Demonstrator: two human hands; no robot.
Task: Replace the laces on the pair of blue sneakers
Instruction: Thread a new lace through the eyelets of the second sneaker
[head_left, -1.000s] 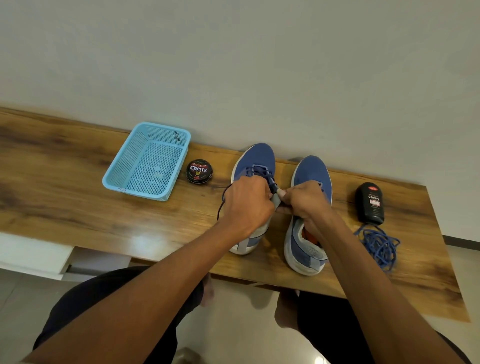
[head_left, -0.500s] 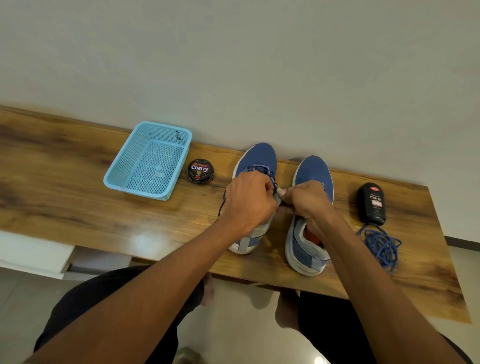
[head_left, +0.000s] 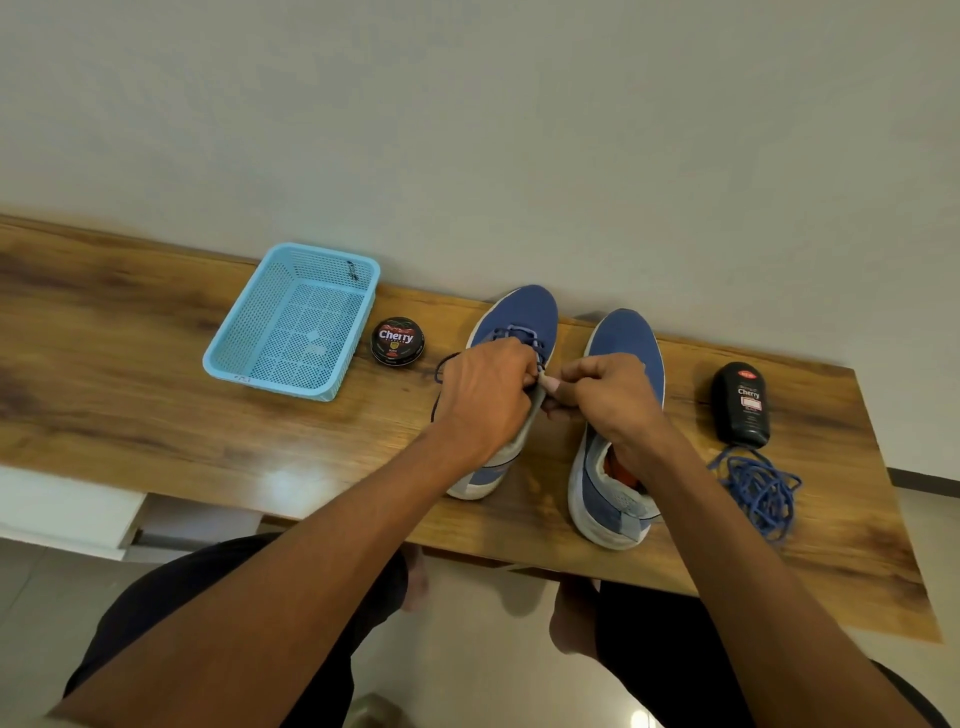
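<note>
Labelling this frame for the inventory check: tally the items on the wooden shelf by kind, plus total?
Blue sneakers: 2, left sneaker and right sneaker
Mesh basket: 1
Cherry polish tin: 1
Cherry polish bottle: 1
Loose blue lace bundle: 1
Total: 6

Not counted: the lace threaded in the left sneaker, which both hands work on.

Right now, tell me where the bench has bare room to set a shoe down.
Widest bare wood: left of the blue basket on the bench. A narrower strip runs along the near edge below it. Crowded: both sneakers, polish bottle and lace pile.
</note>
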